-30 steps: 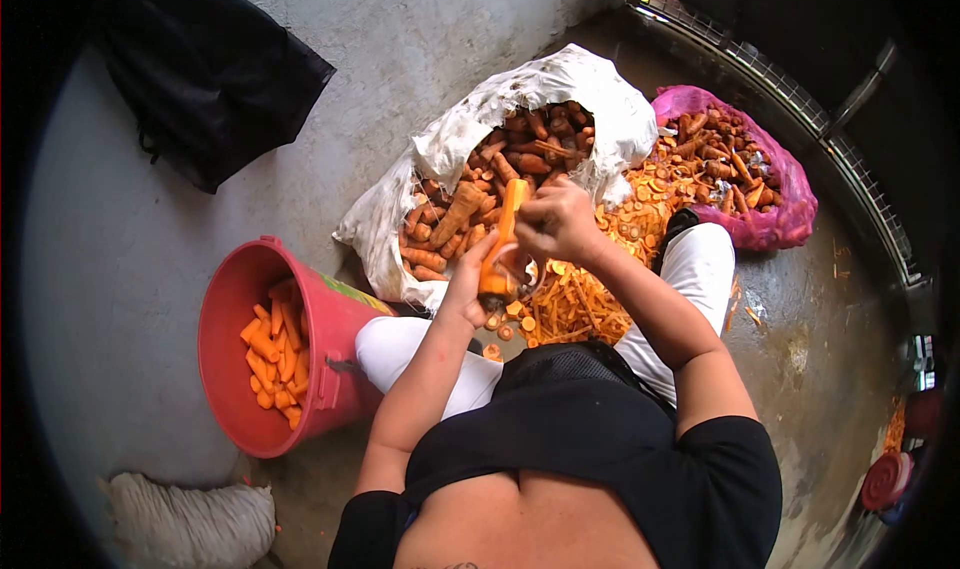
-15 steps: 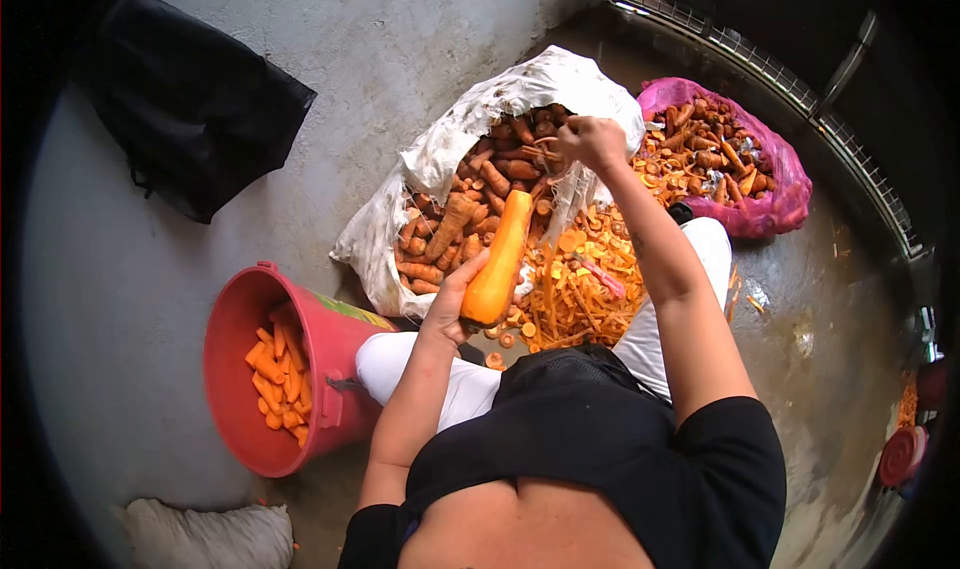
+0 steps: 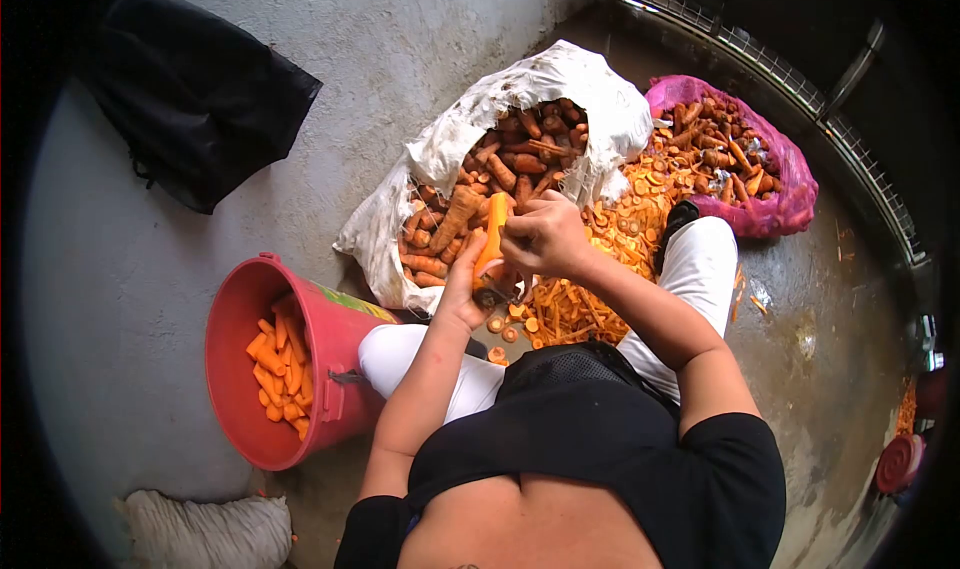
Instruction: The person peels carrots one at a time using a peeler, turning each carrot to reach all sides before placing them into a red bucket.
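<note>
A large, mostly peeled carrot [image 3: 497, 216] is held nearly upright in front of my lap, with my left hand [image 3: 463, 284] wrapped round its lower part. The carrot's lower end looks dark. My right hand [image 3: 546, 233] is closed against the carrot's right side; whatever its fingers grip is too hidden to name. Just beyond both hands, a white sack [image 3: 385, 244] lies open, full of unpeeled carrots [image 3: 462, 214]. Below and right of my hands, a heap of orange peelings and cut ends [image 3: 575, 309] covers the floor between my legs.
To the left stands a red bucket [image 3: 235, 369] with peeled carrots [image 3: 285, 374] in it. A pink sack [image 3: 795, 184] of carrots and scraps lies at the back right. A black bag [image 3: 200, 99] is against the wall; a pale sack [image 3: 205, 531] lies at lower left.
My right hand has come back from over the white sack, down and left, to the carrot. The carrot has become more upright in my left hand, which has shifted slightly.
</note>
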### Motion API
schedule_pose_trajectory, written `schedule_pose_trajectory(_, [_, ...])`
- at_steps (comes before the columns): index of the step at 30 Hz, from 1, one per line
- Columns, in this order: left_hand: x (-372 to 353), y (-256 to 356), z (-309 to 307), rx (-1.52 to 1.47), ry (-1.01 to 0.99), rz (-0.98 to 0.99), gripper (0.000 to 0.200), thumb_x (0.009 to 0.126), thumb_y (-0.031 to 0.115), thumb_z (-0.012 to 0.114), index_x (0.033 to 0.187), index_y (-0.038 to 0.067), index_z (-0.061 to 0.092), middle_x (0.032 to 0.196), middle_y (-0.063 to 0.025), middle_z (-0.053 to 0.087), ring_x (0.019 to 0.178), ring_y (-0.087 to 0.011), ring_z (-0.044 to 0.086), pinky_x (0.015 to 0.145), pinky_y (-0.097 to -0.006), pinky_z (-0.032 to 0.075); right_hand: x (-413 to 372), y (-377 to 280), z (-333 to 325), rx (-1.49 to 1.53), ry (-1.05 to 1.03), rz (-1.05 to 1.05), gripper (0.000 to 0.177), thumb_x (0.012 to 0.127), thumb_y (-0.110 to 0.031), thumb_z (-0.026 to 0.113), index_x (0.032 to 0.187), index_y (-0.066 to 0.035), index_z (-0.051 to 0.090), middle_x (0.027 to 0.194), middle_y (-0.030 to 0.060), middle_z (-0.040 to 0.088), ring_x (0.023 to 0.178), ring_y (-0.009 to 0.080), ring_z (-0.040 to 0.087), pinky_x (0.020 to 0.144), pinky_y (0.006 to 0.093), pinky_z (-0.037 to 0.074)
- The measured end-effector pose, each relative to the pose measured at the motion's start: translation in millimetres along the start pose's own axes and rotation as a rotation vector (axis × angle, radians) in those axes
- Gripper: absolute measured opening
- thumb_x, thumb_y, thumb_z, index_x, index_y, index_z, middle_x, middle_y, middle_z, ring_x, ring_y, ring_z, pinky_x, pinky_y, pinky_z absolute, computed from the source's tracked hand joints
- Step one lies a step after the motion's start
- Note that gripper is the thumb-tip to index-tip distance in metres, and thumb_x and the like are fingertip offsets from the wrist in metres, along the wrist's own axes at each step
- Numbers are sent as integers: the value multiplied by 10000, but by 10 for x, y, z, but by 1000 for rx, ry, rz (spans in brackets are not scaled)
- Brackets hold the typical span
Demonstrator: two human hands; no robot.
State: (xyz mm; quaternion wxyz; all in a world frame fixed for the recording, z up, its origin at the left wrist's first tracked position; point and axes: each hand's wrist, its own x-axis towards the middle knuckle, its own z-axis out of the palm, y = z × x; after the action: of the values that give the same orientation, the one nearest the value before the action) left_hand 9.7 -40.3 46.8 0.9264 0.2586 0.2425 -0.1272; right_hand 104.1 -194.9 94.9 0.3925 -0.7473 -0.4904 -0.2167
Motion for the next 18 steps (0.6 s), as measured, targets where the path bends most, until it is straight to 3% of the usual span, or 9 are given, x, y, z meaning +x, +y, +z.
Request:
schedule_pose_trajectory(7, [-57, -20, 67, 7, -57, 0, 392, 939, 389, 508, 1028, 17, 597, 859, -101, 663, 746, -207, 665, 696, -342, 575, 11, 64, 48, 74, 37, -27, 147, 633, -218, 687, 558, -145, 583, 500, 46, 475, 489, 238, 489, 523, 361, 366])
schedule_pose_trajectory(12, [-105, 22, 197, 84, 2, 32, 339, 938, 375, 526, 1072, 67, 576, 849, -65, 639, 645, -156, 639, 556, -292, 555, 21, 148, 106, 119, 21, -34, 134, 645, -227, 681, 577, -138, 607, 516, 45, 503, 485, 242, 484, 530, 368, 376])
schedule_pose_trajectory(15, [-356, 35, 367, 205, -100, 81, 385, 944, 363, 519, 1145, 36, 539, 849, -106, 633, 602, -182, 644, 511, -286, 553, 72, 613, 97, -27, 100, 100, 153, 680, -263, 669, 588, -148, 627, 516, 30, 518, 490, 235, 488, 559, 365, 399])
schedule_pose_trajectory(17, [-364, 26, 294, 228, -108, 2, 409, 953, 354, 502, 1191, 22, 516, 864, -128, 636, 634, -207, 658, 521, -293, 563, 110, 984, 25, -257, -87, 266, 186, 710, -322, 655, 608, -166, 645, 531, 30, 564, 523, 228, 547, 593, 364, 424])
schedule_pose_trajectory(18, [-365, -7, 271, 230, -108, 5, 414, 954, 354, 500, 1200, 21, 509, 875, -136, 636, 640, -214, 660, 523, -296, 566, 137, 1091, -7, -350, -24, 204, 194, 719, -337, 654, 616, -173, 648, 542, 36, 583, 544, 227, 575, 601, 364, 430])
